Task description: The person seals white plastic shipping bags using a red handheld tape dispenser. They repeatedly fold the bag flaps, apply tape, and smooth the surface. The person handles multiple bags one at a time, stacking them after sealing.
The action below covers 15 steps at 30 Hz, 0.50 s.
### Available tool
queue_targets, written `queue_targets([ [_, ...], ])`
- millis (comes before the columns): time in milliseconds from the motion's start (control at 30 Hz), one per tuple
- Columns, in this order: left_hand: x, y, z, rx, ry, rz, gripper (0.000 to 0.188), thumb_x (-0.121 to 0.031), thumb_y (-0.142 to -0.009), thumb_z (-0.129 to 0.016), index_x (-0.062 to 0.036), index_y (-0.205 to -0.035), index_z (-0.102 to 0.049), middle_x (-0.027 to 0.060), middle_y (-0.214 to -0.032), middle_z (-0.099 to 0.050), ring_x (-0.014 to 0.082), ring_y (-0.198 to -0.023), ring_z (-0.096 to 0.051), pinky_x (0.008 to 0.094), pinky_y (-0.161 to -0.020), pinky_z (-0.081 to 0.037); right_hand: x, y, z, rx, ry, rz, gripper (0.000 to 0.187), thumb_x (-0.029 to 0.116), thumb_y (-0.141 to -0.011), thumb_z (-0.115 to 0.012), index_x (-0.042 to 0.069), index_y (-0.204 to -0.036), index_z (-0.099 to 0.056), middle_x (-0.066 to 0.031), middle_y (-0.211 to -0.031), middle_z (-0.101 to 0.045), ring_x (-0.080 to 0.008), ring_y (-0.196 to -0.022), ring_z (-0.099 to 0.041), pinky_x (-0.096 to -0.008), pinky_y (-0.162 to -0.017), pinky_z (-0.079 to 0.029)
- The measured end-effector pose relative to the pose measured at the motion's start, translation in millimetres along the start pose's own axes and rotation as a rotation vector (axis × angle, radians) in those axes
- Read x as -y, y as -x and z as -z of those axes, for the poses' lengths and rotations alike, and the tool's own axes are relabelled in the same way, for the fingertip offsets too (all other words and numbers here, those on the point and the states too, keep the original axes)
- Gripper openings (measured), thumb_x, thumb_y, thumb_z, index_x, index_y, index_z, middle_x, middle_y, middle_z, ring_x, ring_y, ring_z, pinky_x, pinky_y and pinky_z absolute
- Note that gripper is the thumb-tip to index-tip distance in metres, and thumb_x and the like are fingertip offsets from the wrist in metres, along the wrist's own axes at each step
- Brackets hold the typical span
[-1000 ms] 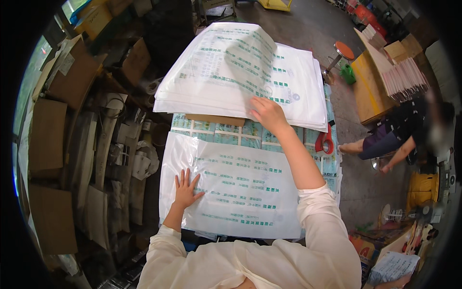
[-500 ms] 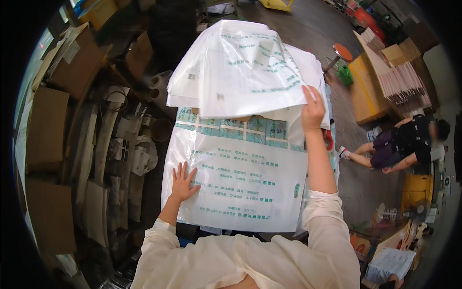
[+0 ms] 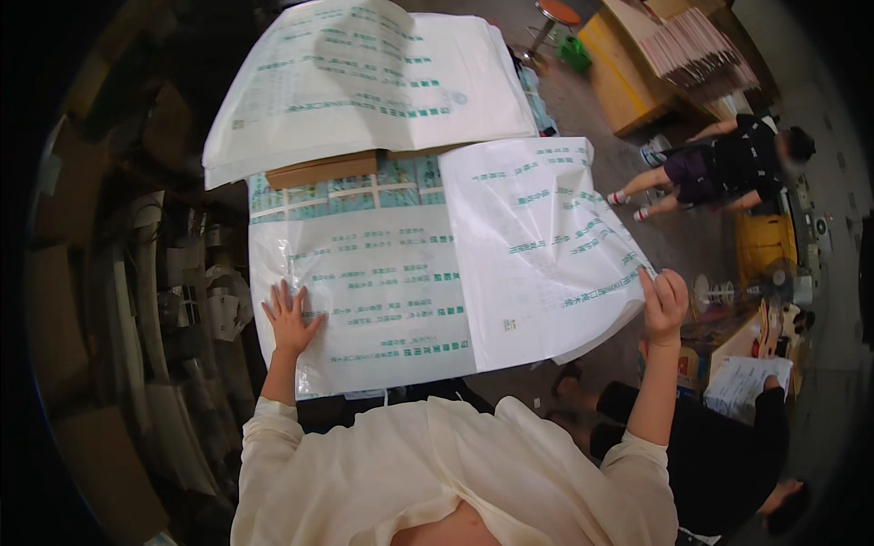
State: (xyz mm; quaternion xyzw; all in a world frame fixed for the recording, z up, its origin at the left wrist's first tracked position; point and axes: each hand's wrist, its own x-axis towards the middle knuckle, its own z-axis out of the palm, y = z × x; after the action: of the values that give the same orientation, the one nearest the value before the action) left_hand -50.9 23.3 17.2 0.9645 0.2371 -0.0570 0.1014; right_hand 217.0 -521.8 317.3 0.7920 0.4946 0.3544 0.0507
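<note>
Cardboard boxes (image 3: 105, 464) line the left of a dim workshop, where a strapped stack of teal packages (image 3: 390, 191) bears white sheets printed in green. A worker in a cream top (image 3: 364, 464) rests the left hand (image 3: 293, 320) palm down on a flat sheet (image 3: 382, 264) near the stack's left edge, fingers fanned wide and gripping nothing. Out past the right edge, the right hand (image 3: 665, 305) has its fingers closed on the border of a creased sheet (image 3: 537, 246), which overlaps the flat sheet's right side and covers the stack's near right corner. Along the far edge lies a pile of white sheets (image 3: 364, 82), its top rumpled, with a cardboard piece (image 3: 320, 170) showing beneath its near side. Off the far right corner, an orange-topped stool (image 3: 558, 12) and a green container (image 3: 574, 53) stand near a wooden box (image 3: 628, 77). Nearby is a person in a black top and purple shorts (image 3: 728, 162); a second person in dark clothing (image 3: 719, 455) appears just beside the worker's right arm.
</note>
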Motion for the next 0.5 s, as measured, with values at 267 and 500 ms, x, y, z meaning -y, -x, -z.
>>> queue_targets([
  [267, -105, -31, -56, -0.319, 0.301, -0.146, 0.058, 0.004, -0.071, -0.056, 0.0012, -0.128, -0.046, 0.0236, -0.145, -0.033, 0.0439, -0.132, -0.032, 0.0518, -0.109, -0.028, 35, 69, -32, 0.193, -0.244, 0.184, 0.029, 0.002, -0.071, -0.061, -0.007, -0.098, -0.068, -0.0075, -0.095, -0.06, -0.0221, -0.092, -0.058, -0.0365, -0.086, -0.052],
  [500, -303, -42, -76, -0.094, 0.359, -0.354, 0.063, -0.023, -0.086, -0.056, -0.0115, -0.144, -0.035, 0.0142, -0.156, -0.018, 0.047, -0.142, -0.011, 0.0719, -0.106, -0.007, 55, 124, -66, 0.254, -0.333, 0.166, 0.035, 0.008, -0.074, -0.061, 0.004, -0.107, -0.069, -0.0036, -0.091, -0.057, -0.019, -0.091, -0.056, -0.0339, -0.089, -0.049],
])
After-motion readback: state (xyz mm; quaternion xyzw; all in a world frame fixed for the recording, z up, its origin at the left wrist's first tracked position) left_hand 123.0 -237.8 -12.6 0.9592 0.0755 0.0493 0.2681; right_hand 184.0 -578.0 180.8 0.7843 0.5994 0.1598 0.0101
